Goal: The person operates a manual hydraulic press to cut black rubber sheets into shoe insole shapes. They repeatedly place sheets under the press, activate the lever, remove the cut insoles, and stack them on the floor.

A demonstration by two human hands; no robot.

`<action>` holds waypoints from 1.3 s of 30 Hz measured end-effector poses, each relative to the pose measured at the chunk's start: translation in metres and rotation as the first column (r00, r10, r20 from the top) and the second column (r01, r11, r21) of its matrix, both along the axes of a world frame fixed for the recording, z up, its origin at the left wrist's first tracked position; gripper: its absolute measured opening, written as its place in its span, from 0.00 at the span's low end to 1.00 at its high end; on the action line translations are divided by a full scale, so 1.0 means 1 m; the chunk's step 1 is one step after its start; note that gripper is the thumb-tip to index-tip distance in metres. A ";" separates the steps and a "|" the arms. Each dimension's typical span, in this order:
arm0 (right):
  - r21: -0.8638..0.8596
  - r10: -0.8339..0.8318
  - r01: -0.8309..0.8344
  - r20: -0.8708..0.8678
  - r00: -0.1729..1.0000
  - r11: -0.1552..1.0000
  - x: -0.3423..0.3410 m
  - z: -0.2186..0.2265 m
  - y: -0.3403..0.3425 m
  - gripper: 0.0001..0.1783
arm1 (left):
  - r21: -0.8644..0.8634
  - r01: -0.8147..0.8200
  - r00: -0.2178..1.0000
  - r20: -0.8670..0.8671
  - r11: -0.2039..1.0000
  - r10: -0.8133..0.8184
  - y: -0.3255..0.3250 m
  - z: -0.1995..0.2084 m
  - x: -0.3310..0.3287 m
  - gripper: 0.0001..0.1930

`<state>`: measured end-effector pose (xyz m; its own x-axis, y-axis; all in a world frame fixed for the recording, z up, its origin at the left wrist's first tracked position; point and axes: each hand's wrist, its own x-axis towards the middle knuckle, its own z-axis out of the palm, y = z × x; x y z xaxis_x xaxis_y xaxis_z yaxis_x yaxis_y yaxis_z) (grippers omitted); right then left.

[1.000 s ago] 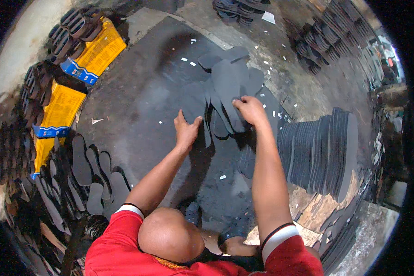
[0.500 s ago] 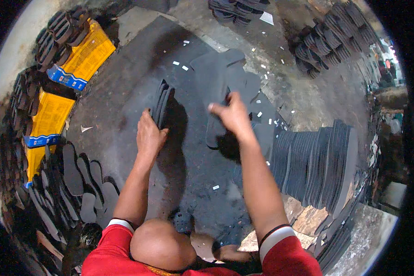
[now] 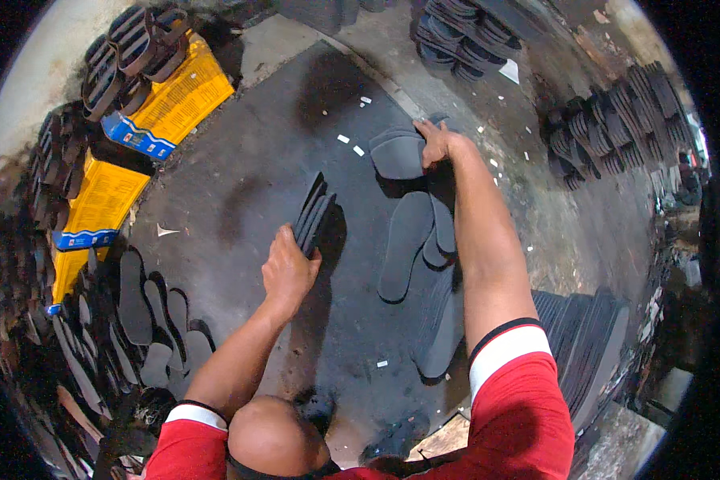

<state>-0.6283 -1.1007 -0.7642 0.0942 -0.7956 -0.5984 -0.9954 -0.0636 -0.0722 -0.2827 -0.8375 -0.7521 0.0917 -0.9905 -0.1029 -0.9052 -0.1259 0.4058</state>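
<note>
My left hand [image 3: 290, 264] is closed round a small bundle of dark grey shoe soles [image 3: 314, 216], held on edge above the dark floor sheet with their tips pointing away from me. Further off to the right, my right hand [image 3: 438, 144] grips the edge of a few stacked grey soles [image 3: 398, 154], whose near ends are raised and cast a shadow. Nearer me, a single flat sole [image 3: 406, 244] lies on the sheet between the hands. More loose soles [image 3: 438, 328] overlap beside my right forearm, which partly covers them.
Yellow and blue packages [image 3: 176, 96] stand at the left with strapped sandals [image 3: 132, 56] on top. Many soles [image 3: 136, 300] lean at the lower left. Dark piles [image 3: 620, 124] lie at the far right, and a long row [image 3: 580, 336] stands near right. White scraps [image 3: 343, 139] dot the floor.
My right hand has reached farther away and taken hold of soles at the far end of the loose group. My left hand keeps its bundle, and the view has shifted.
</note>
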 end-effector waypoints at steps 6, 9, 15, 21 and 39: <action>0.033 0.049 -0.047 -0.055 0.997 0.998 0.022 0.041 0.009 0.64 | 0.018 -0.060 0.998 0.014 0.998 0.059 -0.003 0.009 0.006 0.35; -0.036 0.063 -0.064 -0.023 0.998 0.997 0.008 0.045 0.020 0.66 | -0.068 -0.013 0.996 0.083 0.998 0.018 0.004 -0.006 -0.004 0.36; 0.009 0.037 -0.036 -0.200 0.979 0.999 -0.003 0.025 0.005 0.75 | 0.034 0.031 0.997 0.073 0.999 -0.033 0.004 0.001 -0.026 0.43; -0.051 -0.035 0.027 -0.144 0.989 0.998 0.008 0.043 0.016 0.63 | -0.091 0.045 0.997 0.064 0.995 -0.040 0.005 0.006 -0.005 0.38; -0.537 -0.130 0.064 -0.086 0.988 0.841 0.099 0.010 0.099 0.44 | -0.122 0.120 0.993 0.004 0.985 -0.121 -0.002 0.000 -0.008 0.38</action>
